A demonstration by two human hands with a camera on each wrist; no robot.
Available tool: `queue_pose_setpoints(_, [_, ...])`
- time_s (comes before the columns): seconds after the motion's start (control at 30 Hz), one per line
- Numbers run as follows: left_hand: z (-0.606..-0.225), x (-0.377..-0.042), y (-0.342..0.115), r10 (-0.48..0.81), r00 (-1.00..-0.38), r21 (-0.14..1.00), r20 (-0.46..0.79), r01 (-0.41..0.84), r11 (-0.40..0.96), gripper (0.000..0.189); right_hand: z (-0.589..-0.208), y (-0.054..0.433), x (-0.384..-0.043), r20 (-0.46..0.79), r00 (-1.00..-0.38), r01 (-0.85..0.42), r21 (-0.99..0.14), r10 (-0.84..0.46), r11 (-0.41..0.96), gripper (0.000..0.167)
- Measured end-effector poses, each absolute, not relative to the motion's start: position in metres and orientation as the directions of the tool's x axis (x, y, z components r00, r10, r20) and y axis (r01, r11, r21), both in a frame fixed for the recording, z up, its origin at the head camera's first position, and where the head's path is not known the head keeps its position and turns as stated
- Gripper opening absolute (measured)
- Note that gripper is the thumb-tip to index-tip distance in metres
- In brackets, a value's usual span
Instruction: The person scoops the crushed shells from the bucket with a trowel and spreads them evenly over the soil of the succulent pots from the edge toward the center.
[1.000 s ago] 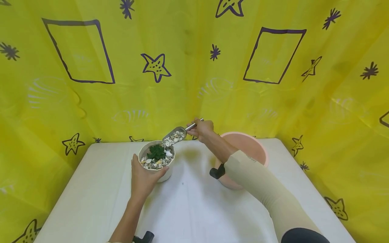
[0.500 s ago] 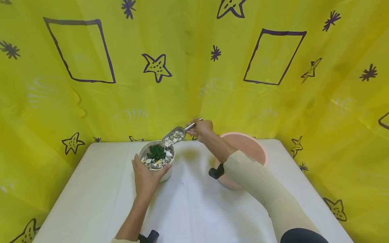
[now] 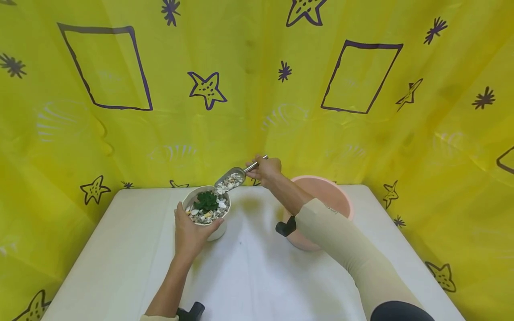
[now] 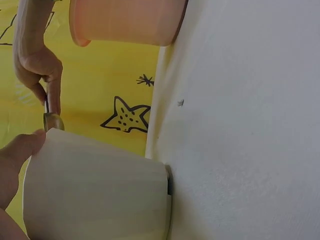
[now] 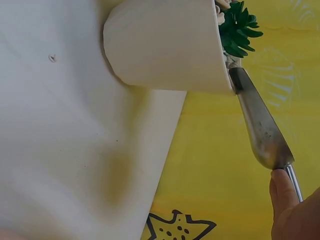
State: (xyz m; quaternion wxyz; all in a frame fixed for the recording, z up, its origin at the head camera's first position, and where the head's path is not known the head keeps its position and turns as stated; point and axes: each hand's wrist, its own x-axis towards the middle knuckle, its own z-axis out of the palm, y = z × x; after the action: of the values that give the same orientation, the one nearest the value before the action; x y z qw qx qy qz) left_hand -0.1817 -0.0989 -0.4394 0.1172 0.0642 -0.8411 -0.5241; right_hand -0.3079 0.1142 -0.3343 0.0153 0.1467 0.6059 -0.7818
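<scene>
A white pot (image 3: 217,233) stands on the table at centre left, with a green succulent (image 3: 205,201) and a layer of pebbles and shells (image 3: 204,217) inside. My left hand (image 3: 192,232) grips the near side of its rim, thumb to the right and fingers to the left. My right hand (image 3: 268,170) holds a metal scoop (image 5: 262,127) by its handle. The scoop's mouth lies over the pot's far right rim, tilted down toward the plant. Pebbles and shells (image 3: 230,183) fill much of the scoop. In the left wrist view the pot (image 4: 100,185) hides most of the scoop.
A pink tub (image 3: 321,180) stands to the right, partly hidden under my right forearm. White cloth covers the table (image 3: 257,281). A yellow curtain (image 3: 241,129) with drawn stars hangs right behind the table's back edge. One small bit (image 5: 52,58) lies on the cloth near the pot.
More pale shells and pebbles lie beside the plant, below the scoop's mouth. The scoop and right hand stay almost still. My left forearm shifts slightly while its grip on the pot stays.
</scene>
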Motion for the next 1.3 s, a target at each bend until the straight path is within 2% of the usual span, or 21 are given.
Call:
queue_pose_setpoints(0.23, [-0.436,-0.185,-0.106,-0.182,-0.978,0.892,0.099,0.007,0.452,0.128,-0.334,0.115,-0.309,-0.255,-0.953,0.203,-0.938,0.166,-0.280,0.034])
queue_pose_setpoints(0.5, [-0.432,-0.181,-0.101,-0.235,-0.970,0.887,0.070,-0.047,0.459,0.136,-0.333,0.115,-0.309,-0.251,-0.954,0.199,-0.940,0.166,-0.278,0.033])
queue_pose_setpoints(0.73, [-0.434,-0.182,-0.097,-0.259,-0.957,0.879,0.130,-0.010,0.476,0.126,-0.334,0.115,-0.309,-0.249,-0.955,0.201,-0.943,0.159,-0.267,0.035])
queue_pose_setpoints(0.93, [-0.438,-0.182,-0.101,-0.230,-0.961,0.881,0.151,0.026,0.473,0.123,-0.336,0.115,-0.309,-0.252,-0.954,0.202,-0.941,0.162,-0.270,0.035])
queue_pose_setpoints(1.17, [-0.434,-0.183,-0.107,-0.160,-0.982,0.881,0.097,0.010,0.473,0.127,-0.336,0.116,-0.307,-0.240,-0.957,0.190,-0.943,0.162,-0.272,0.034])
queue_pose_setpoints(1.3, [-0.431,-0.182,-0.105,-0.166,-0.983,0.882,0.073,-0.015,0.472,0.133,-0.336,0.117,-0.307,-0.224,-0.962,0.178,-0.949,0.155,-0.261,0.033])
